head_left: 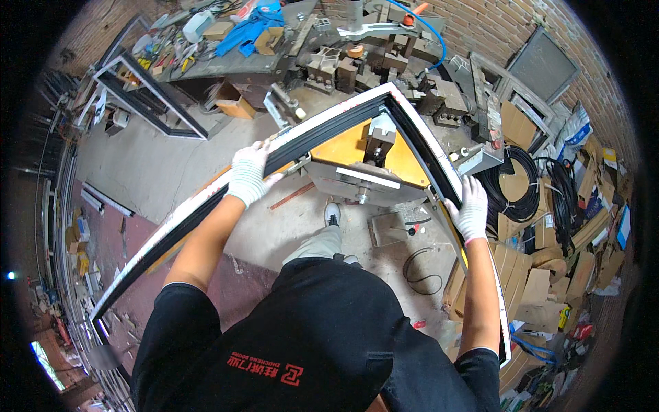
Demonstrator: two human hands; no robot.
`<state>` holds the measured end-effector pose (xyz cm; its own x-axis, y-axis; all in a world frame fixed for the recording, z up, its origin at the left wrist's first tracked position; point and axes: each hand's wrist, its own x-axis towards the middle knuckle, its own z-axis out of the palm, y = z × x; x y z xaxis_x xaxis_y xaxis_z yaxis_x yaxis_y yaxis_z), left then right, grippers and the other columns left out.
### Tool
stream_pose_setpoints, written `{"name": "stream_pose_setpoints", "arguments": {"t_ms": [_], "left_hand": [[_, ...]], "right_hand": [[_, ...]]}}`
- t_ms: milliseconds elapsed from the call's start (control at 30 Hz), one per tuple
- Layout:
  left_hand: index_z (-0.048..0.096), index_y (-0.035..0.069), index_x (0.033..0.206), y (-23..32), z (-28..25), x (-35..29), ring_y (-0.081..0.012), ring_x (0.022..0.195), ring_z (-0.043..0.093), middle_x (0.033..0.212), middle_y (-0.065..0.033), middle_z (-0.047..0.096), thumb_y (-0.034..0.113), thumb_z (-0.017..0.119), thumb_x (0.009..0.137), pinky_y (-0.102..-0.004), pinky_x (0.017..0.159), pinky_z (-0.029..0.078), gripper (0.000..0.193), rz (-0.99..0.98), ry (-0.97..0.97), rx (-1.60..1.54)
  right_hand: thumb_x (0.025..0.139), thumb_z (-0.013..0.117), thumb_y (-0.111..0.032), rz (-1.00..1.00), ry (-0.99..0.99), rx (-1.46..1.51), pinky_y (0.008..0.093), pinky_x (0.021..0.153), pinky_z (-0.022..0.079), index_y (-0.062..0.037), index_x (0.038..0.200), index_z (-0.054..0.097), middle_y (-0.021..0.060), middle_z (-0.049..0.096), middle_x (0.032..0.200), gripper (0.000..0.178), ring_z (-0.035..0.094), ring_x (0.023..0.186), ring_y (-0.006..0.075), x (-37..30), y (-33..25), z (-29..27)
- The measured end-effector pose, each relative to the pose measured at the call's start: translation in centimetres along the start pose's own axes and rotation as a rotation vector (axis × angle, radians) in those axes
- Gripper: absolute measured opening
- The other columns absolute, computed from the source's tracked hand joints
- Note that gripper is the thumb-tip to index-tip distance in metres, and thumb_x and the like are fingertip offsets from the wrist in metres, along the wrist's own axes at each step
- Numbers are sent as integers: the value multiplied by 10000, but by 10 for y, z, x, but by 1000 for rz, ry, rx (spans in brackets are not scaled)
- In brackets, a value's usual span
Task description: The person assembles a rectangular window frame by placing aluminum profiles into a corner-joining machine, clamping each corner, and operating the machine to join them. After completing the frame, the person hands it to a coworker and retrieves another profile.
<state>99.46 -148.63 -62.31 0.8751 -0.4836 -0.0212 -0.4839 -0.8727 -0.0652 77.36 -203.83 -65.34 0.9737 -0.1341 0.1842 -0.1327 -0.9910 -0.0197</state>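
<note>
Angled black-and-white frame (pixel 329 122) is gripped by gloved left hand (pixel 248 175) and gloved right hand (pixel 471 211), corner set around yellow plate (pixel 336 145).

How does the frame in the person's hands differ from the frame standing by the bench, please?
The held frame is in the left hand and right hand; the standing frame has no hand on it. The held frame spans much of the view; the standing frame looks smaller, farther off. Both have white and dark surfaces.
</note>
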Motion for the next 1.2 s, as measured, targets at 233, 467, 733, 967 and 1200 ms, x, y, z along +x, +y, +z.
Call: {"name": "stream_pose_setpoints", "arguments": {"t_ms": [233,467,733,967,1200], "left_hand": [[479,-67,1506,66,17,115,-415,1358,504,1473,-257,544,405,790,870,-517,1195,360,852,276,99,-216],[538,21,1421,119,17,225,-403,1122,687,1201,-224,684,458,740,939,-486,974,552,681,189,-167,-333],[652,16,1324,122,15,275,-438,1090,722,1194,-272,741,544,705,945,-469,959,580,652,138,-496,-535],[645,-11,1314,127,9,278,-415,1053,739,1149,-256,755,518,719,956,-446,930,594,643,97,-553,-498],[668,20,1255,124,12,283,-359,979,764,1087,-224,774,458,751,956,-418,897,608,536,146,-569,-576]], "right_hand": [[845,819,-397,-103,-56,-28,526,1256,287,35,1523,465,239,541,1474,879,467,1427,400,122,-61,16],[907,761,-484,249,-388,195,502,921,574,9,1424,570,300,739,1092,739,733,1003,450,206,-78,35],[853,767,-572,188,-610,306,489,880,580,32,1092,744,300,748,969,650,737,944,458,244,-61,50],[874,776,-511,138,-646,364,502,851,573,77,1105,695,322,727,936,637,720,924,485,251,-62,41],[899,726,-541,138,-708,346,504,810,585,64,1097,684,301,730,888,638,725,851,464,252,-61,44]]}}
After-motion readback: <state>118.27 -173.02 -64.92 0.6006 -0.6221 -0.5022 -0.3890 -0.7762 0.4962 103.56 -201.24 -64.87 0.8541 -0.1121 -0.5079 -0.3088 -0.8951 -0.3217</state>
